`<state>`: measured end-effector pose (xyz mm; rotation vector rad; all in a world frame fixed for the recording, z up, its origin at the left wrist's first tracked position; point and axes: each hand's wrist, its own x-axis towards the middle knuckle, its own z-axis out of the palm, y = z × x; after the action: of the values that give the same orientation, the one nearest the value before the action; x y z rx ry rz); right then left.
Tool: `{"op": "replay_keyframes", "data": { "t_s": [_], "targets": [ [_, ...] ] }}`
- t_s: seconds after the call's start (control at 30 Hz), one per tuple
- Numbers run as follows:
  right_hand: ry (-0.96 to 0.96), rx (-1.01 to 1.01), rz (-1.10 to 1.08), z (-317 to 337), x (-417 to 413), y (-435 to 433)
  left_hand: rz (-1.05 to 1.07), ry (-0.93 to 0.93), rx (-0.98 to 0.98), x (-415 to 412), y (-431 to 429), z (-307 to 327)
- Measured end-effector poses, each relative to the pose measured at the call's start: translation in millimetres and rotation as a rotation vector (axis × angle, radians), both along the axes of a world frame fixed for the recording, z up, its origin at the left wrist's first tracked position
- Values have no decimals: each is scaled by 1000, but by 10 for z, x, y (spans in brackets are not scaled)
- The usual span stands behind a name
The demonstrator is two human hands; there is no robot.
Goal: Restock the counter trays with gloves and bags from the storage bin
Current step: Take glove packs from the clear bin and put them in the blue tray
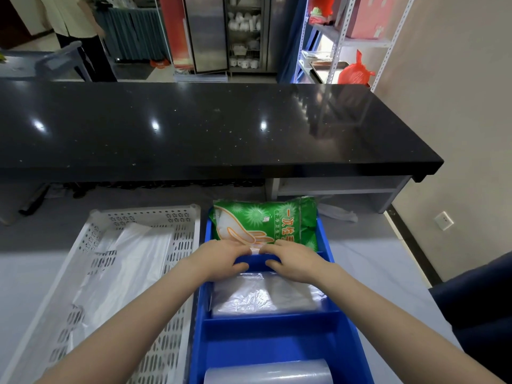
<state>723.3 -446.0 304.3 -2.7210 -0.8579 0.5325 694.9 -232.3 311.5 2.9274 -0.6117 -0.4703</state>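
As the glove packet [266, 220] lay in the far compartment of the blue tray [277, 318], we pinched its near edge with the curled fingers [238, 247] of our left hand [221, 259] and right hand [293, 261]. We judged it light, soft and slippery, best gripped by its edges.
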Motion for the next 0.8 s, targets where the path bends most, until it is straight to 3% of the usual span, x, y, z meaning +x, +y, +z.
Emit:
{"op": "replay_keyframes", "data": {
  "t_s": [0.13, 0.4, 0.57, 0.67, 0.8],
  "targets": [
    [-21, -26, -45, 5, 10, -3, -11, -60, 100, 6, 25, -29],
    [-123, 1, -82, -94, -53, -240, 27, -324, 68, -184, 130, -179],
    [-25, -42, -98, -40, 25, -219, 58, -240, 18, -186, 74, -80],
    [30, 37, -134, 21, 39, -281, 62, -196, -72, -197, 121, -38],
    [-151, 187, -195, 63, -24, -368, 85, -252, -164, -279, 191, -56]
  ]
}}
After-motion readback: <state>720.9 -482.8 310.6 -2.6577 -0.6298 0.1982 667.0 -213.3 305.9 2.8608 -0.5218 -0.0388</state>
